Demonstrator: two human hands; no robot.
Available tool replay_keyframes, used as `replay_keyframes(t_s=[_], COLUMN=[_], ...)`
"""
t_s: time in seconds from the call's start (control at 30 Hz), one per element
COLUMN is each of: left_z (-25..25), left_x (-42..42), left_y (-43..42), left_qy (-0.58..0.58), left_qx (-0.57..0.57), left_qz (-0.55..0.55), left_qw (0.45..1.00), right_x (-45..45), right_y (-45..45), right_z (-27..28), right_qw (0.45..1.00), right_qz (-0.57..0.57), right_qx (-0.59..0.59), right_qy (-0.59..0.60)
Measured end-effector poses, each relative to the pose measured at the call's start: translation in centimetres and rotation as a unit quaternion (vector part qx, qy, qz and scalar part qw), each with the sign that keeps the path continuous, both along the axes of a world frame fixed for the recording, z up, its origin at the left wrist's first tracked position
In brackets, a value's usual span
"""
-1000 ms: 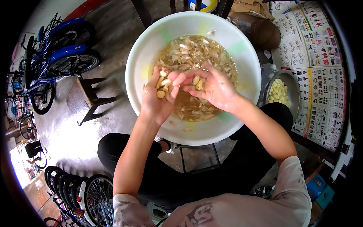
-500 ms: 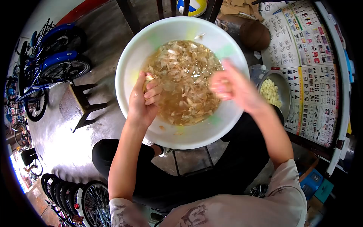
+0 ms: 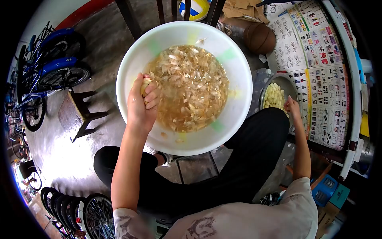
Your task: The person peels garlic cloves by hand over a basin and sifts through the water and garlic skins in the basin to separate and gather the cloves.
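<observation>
My left hand (image 3: 140,105) is closed around garlic cloves (image 3: 146,83), held over the left side of a large white basin (image 3: 184,148). Brownish water fills the middle of the basin, with many loose garlic skins (image 3: 195,85) floating in it. Over to the right, my right hand (image 3: 293,107) is at the right side of a metal bowl (image 3: 293,84), its fingers drawn together beside the peeled garlic cloves (image 3: 274,95). Whatever those fingers may hold is too small to make out.
A small wooden stool (image 3: 73,113) stands left of the basin, with bicycles (image 3: 59,73) beyond it. At the top are a volleyball (image 3: 195,8) and a brown ball (image 3: 259,38). A table covered with printed sheets (image 3: 324,91) is on the right.
My right hand has moved from above the basin rightward to the metal bowl. My left hand stays closed on the garlic cloves over the basin. The view has shifted slightly.
</observation>
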State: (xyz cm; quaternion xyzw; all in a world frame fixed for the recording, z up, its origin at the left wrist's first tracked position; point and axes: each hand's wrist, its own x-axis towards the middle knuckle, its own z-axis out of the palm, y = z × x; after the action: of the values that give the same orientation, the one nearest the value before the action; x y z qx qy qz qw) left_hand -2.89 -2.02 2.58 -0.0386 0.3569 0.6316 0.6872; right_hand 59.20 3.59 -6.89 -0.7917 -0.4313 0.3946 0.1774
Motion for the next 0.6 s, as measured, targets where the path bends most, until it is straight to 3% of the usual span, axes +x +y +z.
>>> replay_keyframes(t_s=[0.07, 0.13, 0.17, 0.23, 0.27, 0.33, 0.37, 0.43, 0.47, 0.5, 0.53, 0.57, 0.6], left_z=[0.0, 0.1, 0.1, 0.3, 0.6, 0.7, 0.6, 0.5, 0.6, 0.6, 0.7, 0.7, 0.7], left_x=[-0.1, -0.2, -0.3, -0.5, -0.5, -0.7, -0.8, -0.9, -0.9, -1.0, -1.0, -1.0, -1.1], left_y=[-0.2, -0.4, -0.4, -0.4, -0.4, -0.5, -0.5, -0.3, -0.3, -0.2, -0.2, -0.2, -0.2], left_qy=[-0.006, -0.013, -0.015, -0.017, -0.005, 0.006, 0.001, -0.007, -0.011, -0.014, -0.015, -0.009, -0.004], left_qx=[0.003, 0.007, 0.011, 0.015, 0.008, 0.0, 0.008, 0.02, 0.022, 0.024, 0.029, 0.032, 0.037], left_qz=[0.003, 0.005, 0.005, 0.005, 0.01, 0.014, 0.011, 0.005, 0.007, 0.009, 0.006, 0.006, 0.005], left_qw=[1.0, 1.0, 1.0, 1.0, 1.0, 1.0, 1.0, 1.0, 1.0, 1.0, 0.999, 0.999, 0.999], right_x=[2.0, 1.4, 1.3, -0.9, -3.6, -11.1, -13.0, -16.9, -23.3, -27.7, -30.4, -35.1, -39.6], right_y=[-0.3, -0.6, -0.7, -0.3, 0.0, 0.5, 1.0, 1.6, 0.5, 0.4, 0.9, -0.3, -0.8], right_z=[-2.1, -2.5, -2.3, 0.1, 2.5, 8.3, 9.8, 12.5, 14.3, 14.2, 10.7, 7.6, 8.0], right_qw=[1.0, 0.984, 0.984, 0.949, 0.949, 0.946, 0.946, 0.91, 0.912, 0.899, 0.895, 0.876, 0.837], right_qz=[0.014, 0.062, 0.062, 0.112, 0.113, 0.074, 0.074, 0.286, 0.295, 0.368, 0.414, 0.408, 0.53], right_qx=[-0.025, 0.012, 0.012, 0.182, 0.181, 0.309, 0.309, 0.29, 0.285, 0.233, 0.149, 0.141, 0.136], right_qy=[-0.005, -0.166, -0.166, -0.234, -0.233, -0.056, -0.058, 0.076, 0.012, 0.036, 0.074, 0.216, 0.022])
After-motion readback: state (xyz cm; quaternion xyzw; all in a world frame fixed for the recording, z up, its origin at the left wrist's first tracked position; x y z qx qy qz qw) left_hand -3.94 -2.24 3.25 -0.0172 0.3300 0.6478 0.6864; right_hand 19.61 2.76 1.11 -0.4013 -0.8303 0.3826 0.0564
